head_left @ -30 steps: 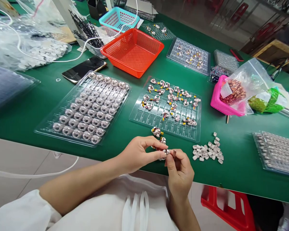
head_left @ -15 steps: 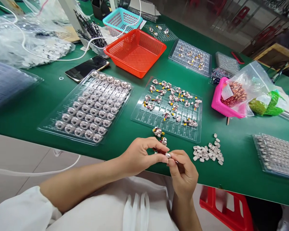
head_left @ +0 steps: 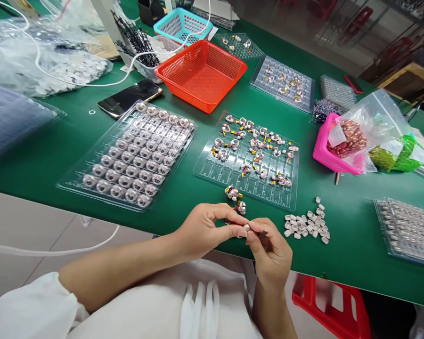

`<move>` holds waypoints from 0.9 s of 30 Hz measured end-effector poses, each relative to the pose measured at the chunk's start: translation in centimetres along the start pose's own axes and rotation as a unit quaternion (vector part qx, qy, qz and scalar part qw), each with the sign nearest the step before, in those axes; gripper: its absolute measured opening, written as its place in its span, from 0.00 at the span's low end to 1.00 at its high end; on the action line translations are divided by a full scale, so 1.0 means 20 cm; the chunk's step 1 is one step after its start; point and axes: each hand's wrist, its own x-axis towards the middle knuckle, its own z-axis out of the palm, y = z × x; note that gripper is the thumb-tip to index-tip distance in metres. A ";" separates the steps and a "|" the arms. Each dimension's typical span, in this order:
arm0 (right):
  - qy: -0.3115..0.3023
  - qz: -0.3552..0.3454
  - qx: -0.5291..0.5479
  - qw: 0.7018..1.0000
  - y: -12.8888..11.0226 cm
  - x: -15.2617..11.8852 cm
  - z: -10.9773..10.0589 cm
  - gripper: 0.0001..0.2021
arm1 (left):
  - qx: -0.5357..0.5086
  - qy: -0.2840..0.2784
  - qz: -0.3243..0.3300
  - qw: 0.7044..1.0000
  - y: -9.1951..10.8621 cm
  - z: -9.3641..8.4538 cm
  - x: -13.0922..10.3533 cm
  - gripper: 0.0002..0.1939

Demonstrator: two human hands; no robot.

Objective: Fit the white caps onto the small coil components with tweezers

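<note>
My left hand (head_left: pixel 207 230) and my right hand (head_left: pixel 271 252) meet over the table's front edge. Between their fingertips is a small shiny rounded piece (head_left: pixel 247 227) that looks like an earbud shell; both thumbs and forefingers pinch it. A dark sliver (head_left: pixel 264 233) shows by my right fingers, too small to name. Just beyond my left fingers lie a few small wired assemblies (head_left: pixel 233 193) with yellow tabs, partly hidden by the hand. To the right of my right hand is a loose heap of small white caps (head_left: pixel 305 226).
Ahead lies a clear tray of wired assemblies (head_left: pixel 212 172); left of it, a tray of shiny shells (head_left: pixel 127 165). Behind are a phone (head_left: pixel 127 99), a red basket (head_left: pixel 201 77) and a blue basket (head_left: pixel 182 26). Rightward are a pink basket (head_left: pixel 325 150) and stacked trays (head_left: pixel 410 230).
The small piece stays pinched between both hands. My right fingers have shifted slightly, and the dark sliver now shows beside them. The view has moved a little.
</note>
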 end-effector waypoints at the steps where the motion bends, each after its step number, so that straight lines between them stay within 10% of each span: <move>1: 0.004 -0.002 0.003 1.000 0.00 0.00 0.00 0.07 | -0.001 0.003 0.005 1.000 0.00 0.00 0.00 0.05; 18: -0.048 -0.113 -0.101 0.987 -0.03 0.04 -0.02 0.14 | -0.026 0.013 -0.003 1.000 -0.02 0.01 -0.01 0.04; 27: -0.144 -0.074 -0.023 0.987 -0.09 0.07 -0.05 0.12 | -0.130 -0.147 -0.182 0.963 0.04 -0.08 0.06 0.14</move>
